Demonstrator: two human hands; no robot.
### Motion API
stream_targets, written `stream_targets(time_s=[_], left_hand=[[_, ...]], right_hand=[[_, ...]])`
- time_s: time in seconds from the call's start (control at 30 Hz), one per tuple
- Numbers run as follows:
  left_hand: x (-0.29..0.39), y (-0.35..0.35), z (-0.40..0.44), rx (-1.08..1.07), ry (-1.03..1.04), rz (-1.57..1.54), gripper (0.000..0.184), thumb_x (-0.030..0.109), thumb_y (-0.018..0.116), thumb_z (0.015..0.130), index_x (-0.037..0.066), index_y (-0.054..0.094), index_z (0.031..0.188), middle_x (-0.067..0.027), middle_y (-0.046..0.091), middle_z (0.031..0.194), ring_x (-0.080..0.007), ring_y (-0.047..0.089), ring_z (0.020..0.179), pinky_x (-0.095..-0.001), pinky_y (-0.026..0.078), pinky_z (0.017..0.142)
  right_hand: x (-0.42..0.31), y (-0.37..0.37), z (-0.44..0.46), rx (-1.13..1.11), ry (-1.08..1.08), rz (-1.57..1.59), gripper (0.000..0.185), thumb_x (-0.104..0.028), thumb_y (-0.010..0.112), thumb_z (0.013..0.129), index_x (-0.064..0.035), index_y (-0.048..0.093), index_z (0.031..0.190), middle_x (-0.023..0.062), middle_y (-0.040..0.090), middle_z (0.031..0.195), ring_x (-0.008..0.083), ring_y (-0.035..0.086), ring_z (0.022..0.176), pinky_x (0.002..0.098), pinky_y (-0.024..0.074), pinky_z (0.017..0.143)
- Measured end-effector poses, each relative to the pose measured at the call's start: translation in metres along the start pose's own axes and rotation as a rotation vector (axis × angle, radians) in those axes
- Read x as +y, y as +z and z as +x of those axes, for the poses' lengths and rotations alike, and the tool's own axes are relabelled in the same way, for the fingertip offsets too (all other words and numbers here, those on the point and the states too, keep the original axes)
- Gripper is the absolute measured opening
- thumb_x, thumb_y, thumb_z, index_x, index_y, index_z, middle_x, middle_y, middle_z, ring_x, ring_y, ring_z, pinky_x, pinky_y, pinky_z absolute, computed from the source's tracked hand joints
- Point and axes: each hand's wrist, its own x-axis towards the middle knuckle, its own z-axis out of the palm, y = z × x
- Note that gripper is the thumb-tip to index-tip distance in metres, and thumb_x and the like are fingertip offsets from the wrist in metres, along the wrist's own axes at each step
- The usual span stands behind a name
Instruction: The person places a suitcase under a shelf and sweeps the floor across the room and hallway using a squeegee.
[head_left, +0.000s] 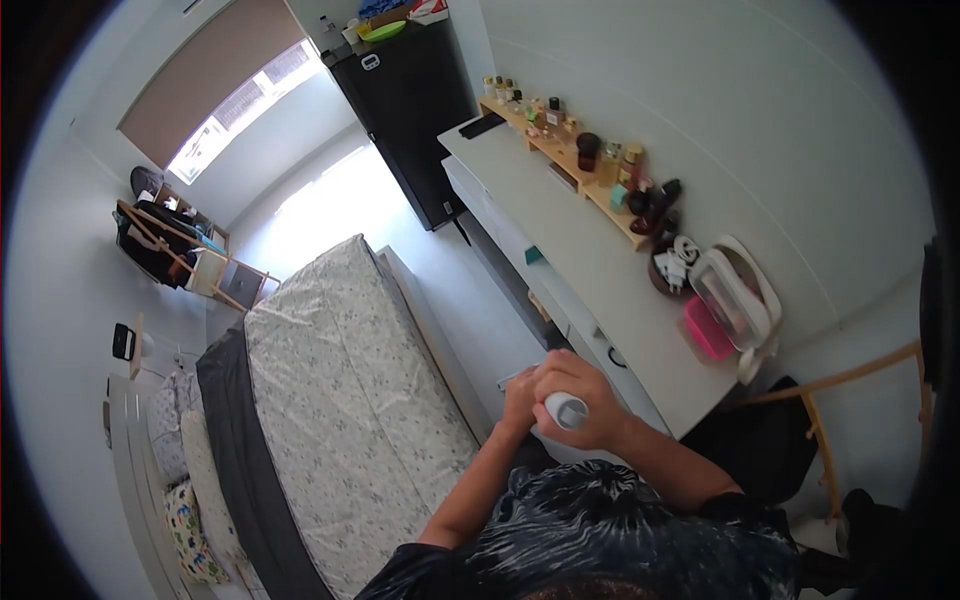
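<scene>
Head view. Clock read with 12 at the top, centred on the hands.

Grip: right hand wrapped around one white cylinder, its rounded end protruding from the fist toward the camera. Left hand folded closed just beside it, on the 9 o'clock side; what its fingers enclose is hidden. Cylinder's far end cannot be made out.

Edges and room: one bench runs from 11 round to 3 o'clock; its near edge passes close to the right forearm. One black drawer pull at 1–2, near the right hand. One bed at 9, its long edge facing the bench. Between them lies a narrow strip of floor, widening into a bright patch around 10–11, beyond the bed's end.

Counts, working outward: on the bench, one pink container and one clear-lidded container, touching or nearly so, at 2; one round holder with white cables and adapters at 1; one stepped wooden shelf at 12, bottles too crowded to count reliably. One black fridge at 11, one green dish on top. One wooden rack with dark clothing at 10. One multicoloured pillow at 8. One window blind at 10–11.
</scene>
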Motion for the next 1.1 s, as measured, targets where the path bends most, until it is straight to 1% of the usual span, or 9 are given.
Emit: stream_targets(time_s=[0.03,0.1,0.13,0.27,0.4,0.57,0.73,0.97,1.1], left_hand=[[-0.014,-0.009,0.015,-0.005,-0.006,-0.003,0.013,0.017,0.067,0.071,0.007,0.061,0.077,-0.0116,0.063,0.074,-0.0333,0.063,0.072,-0.0423,0.050,0.063],[-0.040,-0.022,0.043,-0.010,0.187,-0.073,0.012,0.016,0.069,0.069,0.007,0.060,0.071,-0.0112,0.061,0.067,-0.0314,0.062,0.065,-0.0413,0.050,0.058],[-0.049,-0.028,0.058,0.001,0.201,-0.029,0.019,0.016,0.071,0.072,0.008,0.057,0.063,-0.0104,0.058,0.061,-0.0283,0.060,0.059,-0.0385,0.048,0.051],[-0.092,-0.046,0.118,0.057,0.190,0.061,0.033,0.020,0.072,0.081,0.009,0.052,0.057,-0.0078,0.055,0.057,-0.0254,0.056,0.055,-0.0360,0.045,0.046],[-0.150,-0.065,0.183,0.004,0.121,0.134,0.033,0.019,0.072,0.081,0.008,0.052,0.056,-0.0072,0.054,0.056,-0.0254,0.056,0.056,-0.0362,0.045,0.047],[-0.238,-0.079,0.252,0.029,-0.008,0.228,0.031,0.019,0.074,0.079,0.005,0.055,0.060,-0.0063,0.055,0.062,-0.0256,0.055,0.062,-0.0365,0.045,0.055],[-0.314,-0.092,0.311,-0.043,-0.111,0.259,0.028,0.019,0.075,0.078,0.002,0.058,0.064,-0.0093,0.056,0.068,-0.0292,0.054,0.071,-0.0400,0.044,0.063],[-0.383,-0.088,0.369,-0.125,-0.163,0.091,0.027,0.020,0.074,0.079,0.002,0.059,0.066,-0.0096,0.058,0.073,-0.0300,0.054,0.074,-0.0404,0.045,0.066],[-0.406,-0.097,0.400,-0.219,-0.174,0.000,0.028,0.018,0.074,0.079,0.002,0.058,0.062,-0.0098,0.055,0.065,-0.0299,0.054,0.069,-0.0396,0.044,0.063]], right_hand=[[0.007,0.005,0.014,-0.001,0.008,0.002,0.018,-0.005,0.070,0.066,-0.0101,0.056,0.076,0.0054,0.057,0.079,0.0271,0.054,0.071,0.0360,0.0450,0.063],[0.020,0.014,0.035,0.055,0.049,0.043,0.020,-0.003,0.070,0.062,-0.0085,0.054,0.074,0.0056,0.056,0.079,0.0263,0.052,0.069,0.0354,0.0451,0.064],[0.026,0.015,0.050,0.062,0.034,0.054,0.022,-0.001,0.068,0.059,-0.0081,0.054,0.074,0.0053,0.055,0.078,0.0246,0.051,0.068,0.0341,0.0453,0.065],[0.064,0.020,0.093,0.071,0.082,0.031,0.022,0.000,0.065,0.059,-0.0084,0.055,0.076,0.0039,0.056,0.078,0.0230,0.052,0.069,0.0333,0.0476,0.066],[0.130,0.032,0.134,0.072,0.145,0.048,0.022,0.000,0.066,0.061,-0.0081,0.055,0.078,0.0041,0.059,0.081,0.0236,0.055,0.070,0.0340,0.0493,0.069],[0.229,0.065,0.186,0.014,0.175,0.193,0.021,0.001,0.067,0.066,-0.0058,0.054,0.081,0.0078,0.062,0.086,0.0274,0.062,0.080,0.0378,0.0516,0.076],[0.308,0.091,0.235,-0.026,0.220,0.283,0.023,0.002,0.069,0.066,-0.0053,0.055,0.084,0.0095,0.061,0.088,0.0288,0.063,0.094,0.0405,0.0504,0.090],[0.367,0.110,0.292,0.015,0.322,0.242,0.021,0.002,0.067,0.064,-0.0051,0.053,0.079,0.0092,0.059,0.085,0.0294,0.060,0.087,0.0401,0.0490,0.088],[0.382,0.118,0.326,0.081,0.435,0.259,0.021,0.004,0.065,0.062,-0.0064,0.052,0.076,0.0081,0.058,0.082,0.0281,0.059,0.081,0.0395,0.0479,0.087]])
